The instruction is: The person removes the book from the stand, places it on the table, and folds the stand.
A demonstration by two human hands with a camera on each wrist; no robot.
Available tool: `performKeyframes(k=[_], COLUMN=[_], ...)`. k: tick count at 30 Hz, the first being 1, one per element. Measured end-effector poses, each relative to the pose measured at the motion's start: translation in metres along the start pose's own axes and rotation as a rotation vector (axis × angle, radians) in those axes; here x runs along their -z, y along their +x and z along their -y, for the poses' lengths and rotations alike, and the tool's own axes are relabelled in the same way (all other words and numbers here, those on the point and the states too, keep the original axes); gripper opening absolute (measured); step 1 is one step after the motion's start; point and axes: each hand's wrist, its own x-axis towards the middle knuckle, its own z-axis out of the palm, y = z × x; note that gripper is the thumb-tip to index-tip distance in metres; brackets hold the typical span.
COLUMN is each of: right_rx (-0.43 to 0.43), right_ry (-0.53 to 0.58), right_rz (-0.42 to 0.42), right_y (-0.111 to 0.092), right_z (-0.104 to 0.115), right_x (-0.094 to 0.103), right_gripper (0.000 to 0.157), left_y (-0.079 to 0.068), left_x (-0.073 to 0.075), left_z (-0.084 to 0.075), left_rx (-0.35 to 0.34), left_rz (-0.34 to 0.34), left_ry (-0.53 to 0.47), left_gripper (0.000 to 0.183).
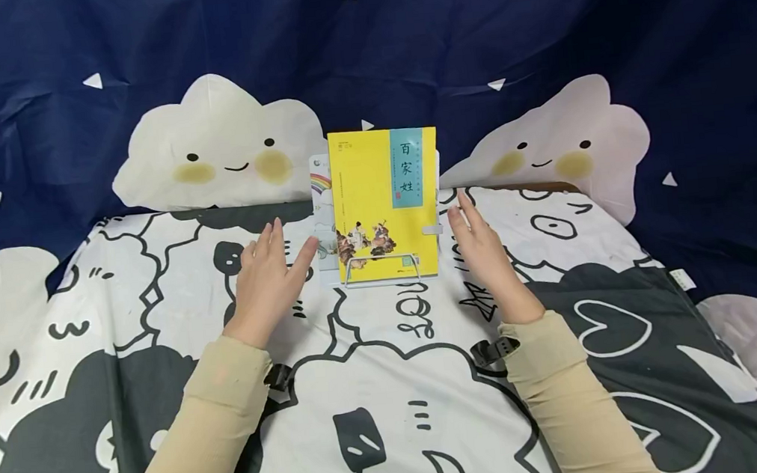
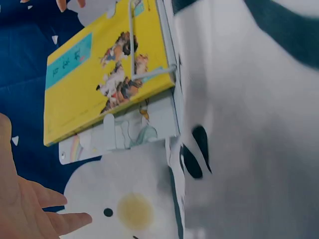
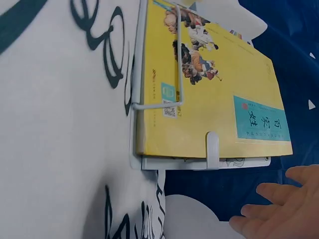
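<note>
- A yellow paper-covered book with a blue title panel [image 1: 369, 207] leans upright on a pale printed book stand [image 1: 325, 222], which stands on a black-and-white cartoon-print cloth [image 1: 303, 453].
- The left hand [image 1: 269, 282] is beside the stand's left edge and the right hand [image 1: 489, 260] beside its right. Each grip is wide, fingers extended and apart from the book, and holds nothing.
- The book looks fairly light and stiff enough to keep its shape, its smooth cover perhaps a little slippery. Its corners seem the part most easily bent.
- The two side edges look the best place to take hold, clear of the white wire rest [image 3: 159, 105] across the foot and the pale right-hand tab [image 3: 213, 149] lapping over the cover.
- The stand looks rigid but thin; holding its outer edges or base would spare the wire.
- The head view shows both hands whole and the stand between them. The wrist views add the book's thickness, and the left one picks out a pale left-hand tab [image 2: 109, 132]; whether that overlaps the cover, I cannot tell.
</note>
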Motion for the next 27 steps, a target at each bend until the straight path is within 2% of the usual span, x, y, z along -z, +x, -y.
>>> performKeyframes(k=[6,15,21,27], right_rx=[-0.014,-0.004,-0.033,-0.055], right_ry=[0.131,0.329,0.383,0.406], right_rz=[-0.009,0.03,0.064,0.084], right_y=[0.006,0.02,0.026,0.03], right_z=[0.003,0.003,0.004,0.007], right_x=[0.0,-0.004,-0.005,-0.007], right_gripper=[0.072,0.076,0.078,0.081], left_y=[0.006,0.018,0.026,0.032], left_x=[-0.003,-0.011,-0.017,-0.022], left_z=[-0.007,-0.018,-0.023,-0.028], left_rx=[0.016,-0.025,-0.042,0.07], left_rz=[0.036,0.107,0.14,0.249], left_ry=[-0.155,-0.407,-0.529,-0.596], left_gripper=[0.092,0.081,0.079,0.088])
